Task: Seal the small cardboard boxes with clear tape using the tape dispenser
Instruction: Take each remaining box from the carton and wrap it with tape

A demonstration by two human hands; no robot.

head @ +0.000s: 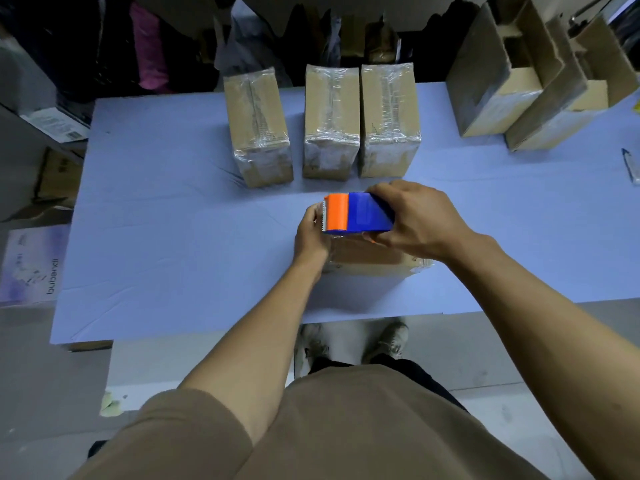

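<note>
A small cardboard box lies near the front of the pale blue table, mostly hidden under my hands. My right hand grips a blue and orange tape dispenser on top of the box, its toothed orange end pointing left. My left hand holds the box's left end, fingers by the dispenser's blade. Clear tape shines on the box's top and right corner. Three taped boxes stand in a row behind: left, middle, right.
Two open cardboard boxes with raised flaps stand at the back right of the table. A pen-like item lies at the right edge. Cartons and a printed sheet sit on the floor at the left. My shoes show below the table's front edge.
</note>
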